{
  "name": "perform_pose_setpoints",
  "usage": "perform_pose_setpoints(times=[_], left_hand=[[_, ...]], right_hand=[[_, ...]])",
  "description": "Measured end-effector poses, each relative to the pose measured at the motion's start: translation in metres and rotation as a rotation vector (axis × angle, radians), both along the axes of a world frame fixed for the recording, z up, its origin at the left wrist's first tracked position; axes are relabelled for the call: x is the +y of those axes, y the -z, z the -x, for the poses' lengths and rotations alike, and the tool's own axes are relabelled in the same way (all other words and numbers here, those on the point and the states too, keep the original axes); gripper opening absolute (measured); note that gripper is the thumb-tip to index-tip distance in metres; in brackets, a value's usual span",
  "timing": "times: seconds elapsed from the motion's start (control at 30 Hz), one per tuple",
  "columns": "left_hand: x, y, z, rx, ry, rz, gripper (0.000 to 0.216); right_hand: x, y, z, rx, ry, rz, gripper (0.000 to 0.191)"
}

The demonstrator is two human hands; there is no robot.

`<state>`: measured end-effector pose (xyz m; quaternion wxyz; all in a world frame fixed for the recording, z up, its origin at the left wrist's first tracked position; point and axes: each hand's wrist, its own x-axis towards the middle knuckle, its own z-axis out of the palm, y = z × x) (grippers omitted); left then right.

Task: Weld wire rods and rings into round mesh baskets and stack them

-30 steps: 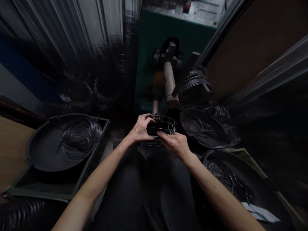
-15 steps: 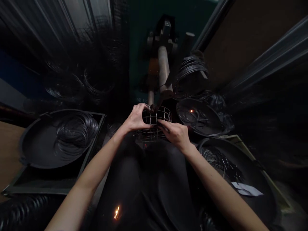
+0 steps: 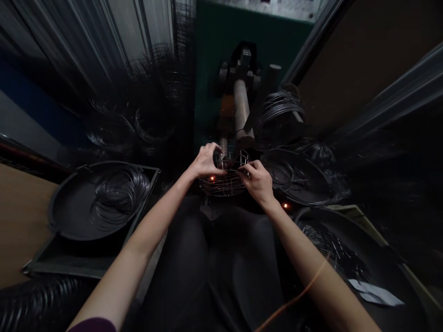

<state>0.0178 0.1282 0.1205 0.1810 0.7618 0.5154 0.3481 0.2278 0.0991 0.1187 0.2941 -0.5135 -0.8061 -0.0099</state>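
Note:
A round wire basket (image 3: 226, 188) of thin metal rods sits above my lap, under the arms of a spot-welding machine (image 3: 242, 103). My left hand (image 3: 207, 161) curves round the basket's left side, thumb along the near rim and fingers over the top. At the right side of the rim, my right hand (image 3: 258, 182) pinches with thumb and index finger. Its fingertips meet the basket wires; whether a separate rod is between them I cannot make out. The lower electrode reaches down inside the basket's opening, partly hidden by the wires.
Wire rings lie in a dark round pan (image 3: 69, 207) on the left. To the right stand another pan (image 3: 311, 180) and a larger pan (image 3: 377, 240) with short rods and white paper (image 3: 375, 293). A coil of wire rings (image 3: 282, 108) hangs beside the machine. Orange sparks fly.
My right hand has gone from stretched fingers on the basket to a pinch at its right rim. The basket's visible face has tilted. Sparks have shifted, with a long streak now at lower right.

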Motion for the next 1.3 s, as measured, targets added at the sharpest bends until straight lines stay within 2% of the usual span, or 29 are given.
perform_pose_setpoints(times=[0.13,0.2,0.27,0.33,0.4,0.47,0.5,0.6,0.67,0.73,0.8,0.93,1.1,1.2,1.3], left_hand=[[0.011,-0.010,0.001,-0.012,-0.011,0.071,0.074],[0.010,-0.007,0.009,-0.056,0.020,0.085,0.084],[0.005,0.006,0.024,-0.115,0.054,0.097,0.099],[-0.002,0.028,0.040,-0.161,0.093,0.143,0.114],[-0.008,0.053,0.052,-0.205,0.120,0.188,0.121],[-0.013,0.074,0.056,-0.297,0.109,0.205,0.124],[-0.014,0.081,0.055,-0.366,0.082,0.219,0.124],[-0.014,0.091,0.048,-0.569,-0.004,0.337,0.122],[-0.011,0.093,0.045,-0.638,0.001,0.373,0.120],[-0.009,0.093,0.044,-0.656,0.005,0.357,0.120],[-0.011,0.092,0.043,-0.644,-0.031,0.333,0.120],[-0.023,0.084,0.042,-0.620,-0.137,0.304,0.116],[-0.031,0.073,0.040,-0.551,-0.170,0.293,0.108],[-0.030,0.073,0.041,-0.535,-0.197,0.271,0.107],[-0.028,0.076,0.043,-0.526,-0.174,0.264,0.104]], right_hand=[[0.015,-0.004,0.009,0.029,0.048,0.052,0.020],[0.010,-0.008,0.003,0.094,0.012,0.052,0.022],[-0.005,-0.008,-0.022,0.197,-0.029,0.060,0.025],[-0.026,0.000,-0.066,0.269,0.058,0.108,0.028],[-0.050,0.018,-0.122,0.212,0.329,0.254,0.029],[-0.077,0.043,-0.175,0.045,0.626,0.495,0.029],[-0.092,0.057,-0.196,-0.020,0.717,0.601,0.027],[-0.128,0.102,-0.235,-0.091,0.822,0.836,0.019],[-0.140,0.128,-0.247,-0.083,0.843,0.941,0.020],[-0.144,0.146,-0.255,-0.058,0.842,1.002,0.022],[-0.146,0.154,-0.263,-0.029,0.834,1.028,0.024],[-0.150,0.156,-0.274,0.009,0.830,1.008,0.025],[-0.144,0.155,-0.277,0.046,0.877,0.861,0.031],[-0.135,0.154,-0.283,0.066,0.930,0.772,0.037],[-0.131,0.152,-0.291,0.078,0.955,0.757,0.035]])
